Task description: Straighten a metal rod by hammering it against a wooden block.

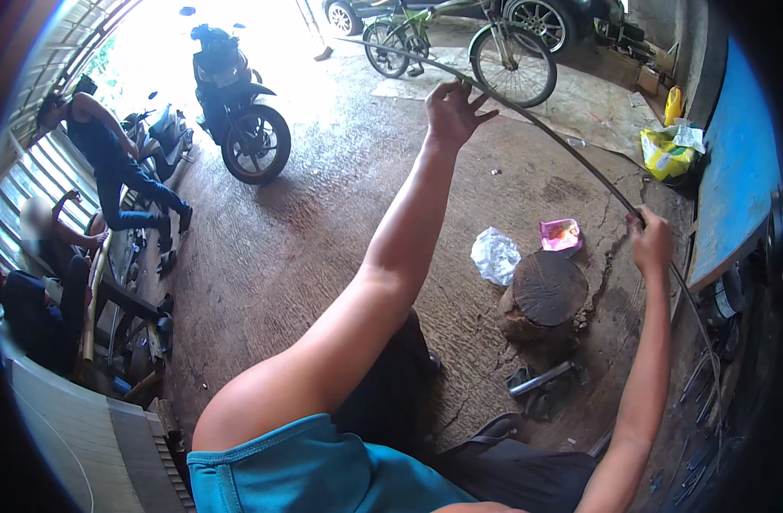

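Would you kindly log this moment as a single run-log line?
left hand: raised at long dark rod, contact unclear | right hand: gripping rod | nearby: wooden stump, pink packet, white plastic

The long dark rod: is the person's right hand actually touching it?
Touching: the head view shows the right hand with its fingers curled around the rod.

Thin rod, lower end indistinct in shadow

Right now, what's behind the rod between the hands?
Behind that rod: the lower edge of a bike wheel, then floor. Can't see the thin strip the rod itself covers, or what's behind the right hand.
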